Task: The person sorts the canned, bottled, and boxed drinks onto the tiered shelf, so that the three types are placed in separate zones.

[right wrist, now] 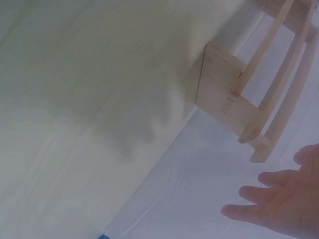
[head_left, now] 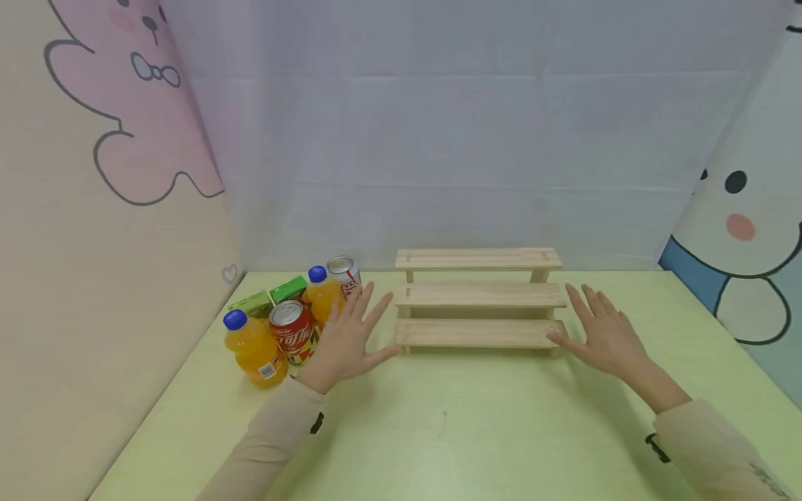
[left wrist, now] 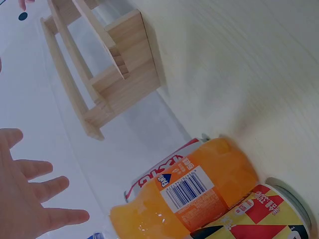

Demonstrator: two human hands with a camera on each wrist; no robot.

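A three-tier wooden step shelf (head_left: 480,295) stands toward the back of the table. With fingers spread, my left hand (head_left: 351,341) is in the air between the shelf and a group of drinks, holding nothing. My right hand (head_left: 604,334), fingers extended, hovers by the shelf's right end and is likewise without anything in it. The drinks at left are two orange juice bottles with blue caps, the front one (head_left: 255,351) and the rear one (head_left: 321,296), a red soda can (head_left: 293,332), a silver-white can (head_left: 343,273), and two green cartons (head_left: 288,289) partly hidden behind them.
The pale green-yellow table (head_left: 451,424) extends in front of the shelf. A light cloth wall (head_left: 464,139) rises behind it, with cartoon-printed walls at left (head_left: 144,139) and right (head_left: 745,229).
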